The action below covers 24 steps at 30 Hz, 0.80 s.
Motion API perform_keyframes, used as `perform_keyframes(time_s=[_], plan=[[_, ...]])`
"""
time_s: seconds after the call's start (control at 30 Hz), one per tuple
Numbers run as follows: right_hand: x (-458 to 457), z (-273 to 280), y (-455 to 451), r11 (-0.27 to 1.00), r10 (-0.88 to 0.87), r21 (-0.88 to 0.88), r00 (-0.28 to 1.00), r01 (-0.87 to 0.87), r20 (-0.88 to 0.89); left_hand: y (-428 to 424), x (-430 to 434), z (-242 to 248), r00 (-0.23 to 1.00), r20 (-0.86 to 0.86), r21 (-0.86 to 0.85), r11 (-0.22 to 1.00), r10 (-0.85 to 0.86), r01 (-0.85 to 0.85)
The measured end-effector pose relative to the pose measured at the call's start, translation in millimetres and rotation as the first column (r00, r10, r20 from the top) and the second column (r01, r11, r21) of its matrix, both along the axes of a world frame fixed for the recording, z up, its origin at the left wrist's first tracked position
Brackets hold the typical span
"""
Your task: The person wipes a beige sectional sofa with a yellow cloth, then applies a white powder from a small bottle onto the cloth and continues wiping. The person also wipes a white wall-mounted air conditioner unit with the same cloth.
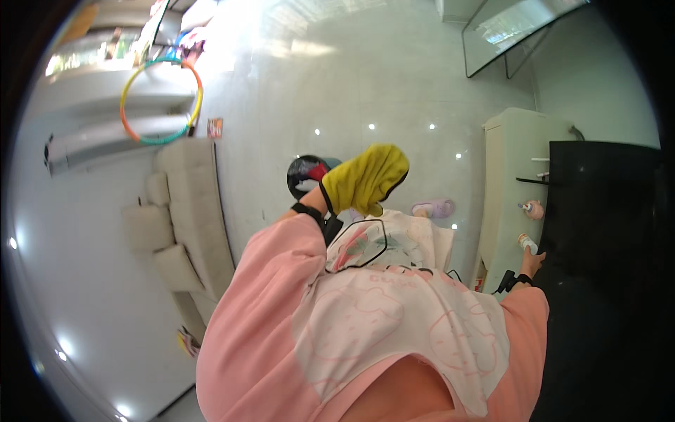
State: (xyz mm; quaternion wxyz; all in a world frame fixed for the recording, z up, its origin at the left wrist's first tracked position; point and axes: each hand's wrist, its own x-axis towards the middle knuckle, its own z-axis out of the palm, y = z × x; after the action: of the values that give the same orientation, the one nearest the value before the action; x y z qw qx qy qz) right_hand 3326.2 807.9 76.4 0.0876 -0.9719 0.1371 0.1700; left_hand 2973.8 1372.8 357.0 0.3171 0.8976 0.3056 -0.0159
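A yellow fabric cleaning mitt with dark edging (366, 176) covers my left hand (369, 179), which is held out over the floor in front of my body. The mitt hides its fingers. Beyond my left wrist stands a dark round bin (303, 176) with a bag and some red and white items inside. Out at the right, my right hand (533, 261) has its fingers at the lower end of a white bottle with an orange-marked label (526, 243), above the top of a pale cabinet. A pink rounded container (533, 209) stands further along that cabinet.
A black television-like panel (601, 221) borders the pale cabinet (498, 174) on the right. To the left are a beige sofa (192, 211) with cushions and a multicoloured hoop (124, 100). A framed glossy panel (517, 39) leans at upper right. My slippered foot shows near a purple slipper (440, 208).
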Motion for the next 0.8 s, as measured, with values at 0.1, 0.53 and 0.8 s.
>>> perform_keyframes(time_s=[0.1,0.53,0.8], plan=[[-13,14,20,0.966,0.207,0.136,0.974,-0.219,0.094,24,-58,7,0.992,0.084,0.013,0.995,0.095,-0.096],[-259,111,343,0.736,0.664,0.451,0.669,-0.505,-0.333,142,-426,85,0.716,0.285,0.193,0.694,0.637,-0.694],[-275,163,547,0.565,0.823,0.478,0.412,-0.673,-0.391,159,-528,83,0.409,0.344,0.131,0.388,0.845,-0.912]])
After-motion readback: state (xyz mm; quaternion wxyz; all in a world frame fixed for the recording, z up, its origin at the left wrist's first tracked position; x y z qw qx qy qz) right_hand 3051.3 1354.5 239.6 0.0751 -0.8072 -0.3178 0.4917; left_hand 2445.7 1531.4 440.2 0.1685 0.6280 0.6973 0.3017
